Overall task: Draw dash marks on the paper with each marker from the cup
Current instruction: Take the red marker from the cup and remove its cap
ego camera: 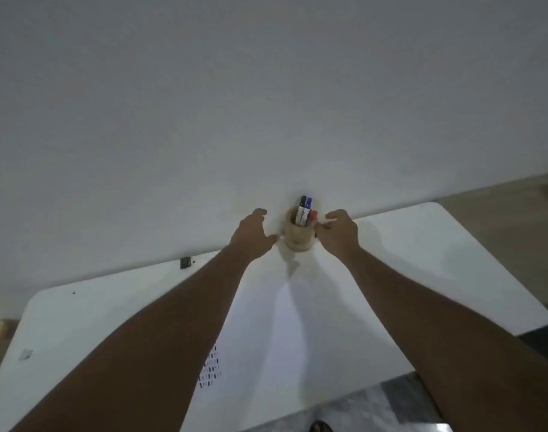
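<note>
Paper (285,338), dash marks (211,367) at its left edge, lies nearest on the worktop (79,322). Beyond, I log cup (298,236) with markers (304,210) against the wall; left hand (254,233) and right hand (339,232) flank it, each grip open, empty, seemingly to steady it.

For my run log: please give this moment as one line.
left hand open beside cup | right hand open beside cup | markers in cup

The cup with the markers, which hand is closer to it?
Right, just barely. The right hand sits beside the cup, fingertips about at its rim. The left hand hovers open, slightly apart.
</note>
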